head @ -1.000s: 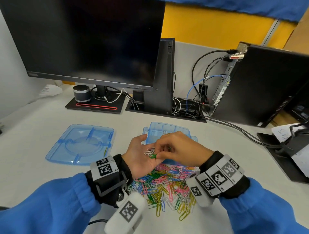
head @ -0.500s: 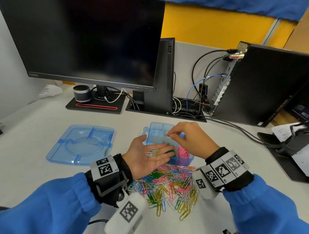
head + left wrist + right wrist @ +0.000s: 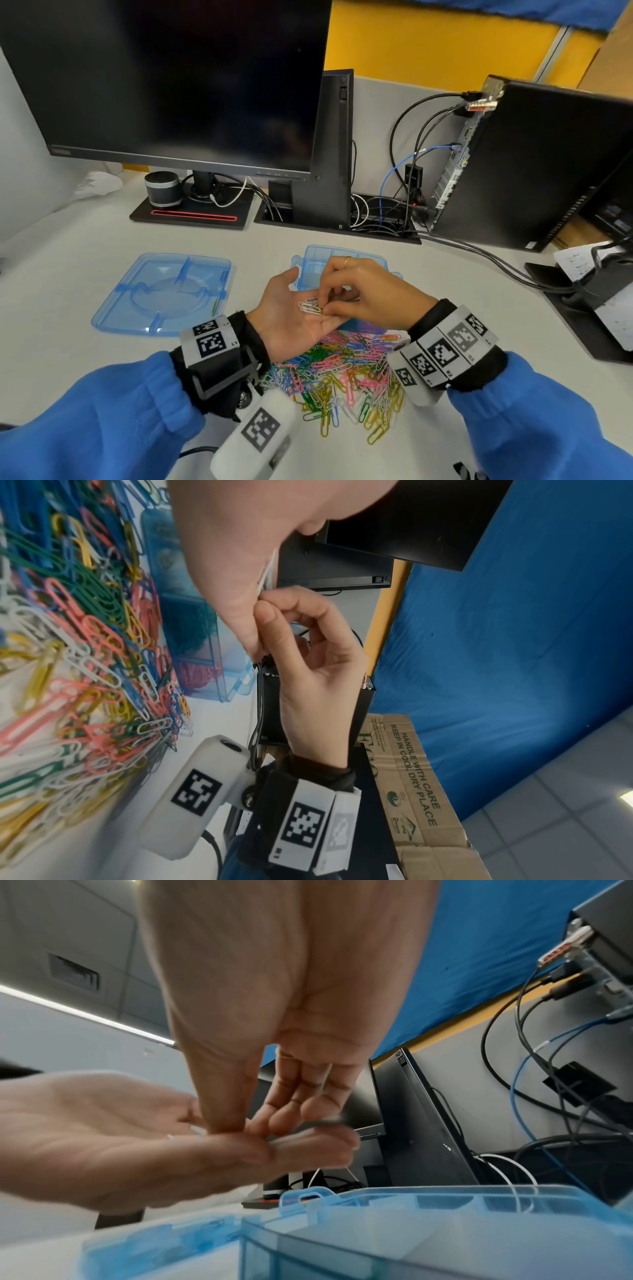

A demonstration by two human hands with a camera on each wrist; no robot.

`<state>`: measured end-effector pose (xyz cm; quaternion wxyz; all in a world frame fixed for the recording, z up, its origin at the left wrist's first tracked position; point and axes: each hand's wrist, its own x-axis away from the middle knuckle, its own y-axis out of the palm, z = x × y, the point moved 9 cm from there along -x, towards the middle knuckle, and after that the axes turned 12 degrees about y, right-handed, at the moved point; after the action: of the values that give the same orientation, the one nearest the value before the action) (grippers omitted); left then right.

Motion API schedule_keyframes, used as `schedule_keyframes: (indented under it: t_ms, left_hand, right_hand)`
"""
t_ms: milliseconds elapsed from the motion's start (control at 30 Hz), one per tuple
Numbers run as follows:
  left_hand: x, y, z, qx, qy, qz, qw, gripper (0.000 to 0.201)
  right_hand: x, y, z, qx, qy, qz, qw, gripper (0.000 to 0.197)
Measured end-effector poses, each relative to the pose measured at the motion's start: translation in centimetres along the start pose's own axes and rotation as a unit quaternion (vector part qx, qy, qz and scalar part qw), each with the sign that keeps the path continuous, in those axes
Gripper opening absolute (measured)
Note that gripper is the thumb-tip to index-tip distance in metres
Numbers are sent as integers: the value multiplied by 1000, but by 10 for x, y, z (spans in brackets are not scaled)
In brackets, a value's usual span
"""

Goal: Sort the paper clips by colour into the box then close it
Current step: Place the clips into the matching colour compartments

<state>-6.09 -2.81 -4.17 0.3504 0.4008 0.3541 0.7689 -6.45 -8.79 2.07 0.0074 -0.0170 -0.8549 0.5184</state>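
My left hand point(image 3: 286, 313) lies palm up above the pile, its fingers flat, and carries a few white paper clips point(image 3: 308, 305). The thumb and fingertips of my right hand point(image 3: 363, 294) reach down onto that palm and pinch one clip at the edge of the bunch; its colour is hard to tell. Behind both hands stands the open blue box point(image 3: 342, 255), partly hidden; the left wrist view shows green and pink clips in the box point(image 3: 195, 631). The mixed pile of coloured clips point(image 3: 342, 377) lies on the desk below my wrists. From the right wrist, the right fingers point(image 3: 274, 1123) meet the left palm point(image 3: 103, 1137).
The blue lid point(image 3: 164, 294) lies flat to the left of the box. A monitor point(image 3: 178, 85) on its stand, a small speaker point(image 3: 162, 189), a computer case point(image 3: 534, 164) and cables point(image 3: 479, 253) fill the back of the desk. Papers on a black stand point(image 3: 589, 291) are at the right.
My right hand took a green clip from the left palm, carried it over the box, then came back and now pinches another clip on the palm. The left hand stayed put.
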Motion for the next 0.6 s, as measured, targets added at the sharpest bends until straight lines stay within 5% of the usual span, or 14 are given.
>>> schedule_keyframes:
  t_ms: [400, 600]
  left_hand:
    - [-11, -25, -10, -53, -2, 55, 997, 58]
    - [-14, -26, -10, -67, -6, 52, 996, 64]
  right_hand:
    - [5, -3, 13, -2, 39, -84, 996, 3]
    - [-5, -23, 25, -87, 76, 132, 984, 5]
